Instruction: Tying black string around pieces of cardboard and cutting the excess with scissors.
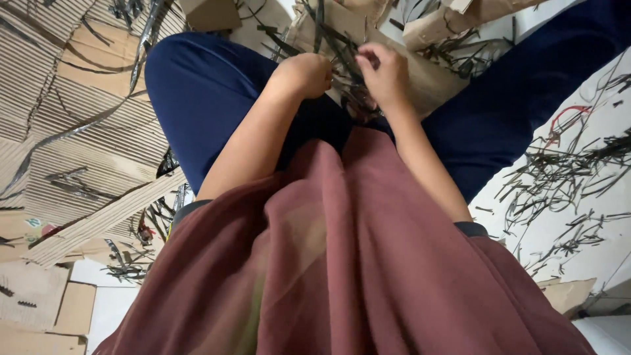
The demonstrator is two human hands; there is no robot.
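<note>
Two bare hands meet over a tangle of thin dark strips [345, 62], right between the knees of someone sitting on the floor. Left hand [305, 73] is curled into a loose fist with the fingers tucked under, pressed against the near edge of the pile. Right hand [384, 72] sits just beside it, fingers bent and pinched on a few of the strips (can't tell exactly how many, they blur together). Both hands are close together, nearly touching, and both look closed on the strips rather than spread.

That bundle rests on a creased sheet of brown cardboard [434, 79] lying across the lap area, between the two legs in dark blue trousers [197, 98]. A loose maroon cloth garment [355, 263] fills the whole lower part of the view and covers the forearms' near ends.

Off to the left, the floor is covered in flattened sheets of ribbed corrugated cardboard [72, 131], with a few long dark strips draped over them. On the right, the white floor [578, 243] has lots more scattered dark strips [565, 171] lying loose, well apart from the hands. A small torn scrap of brown cardboard [568, 292] sits near the bottom right corner.
</note>
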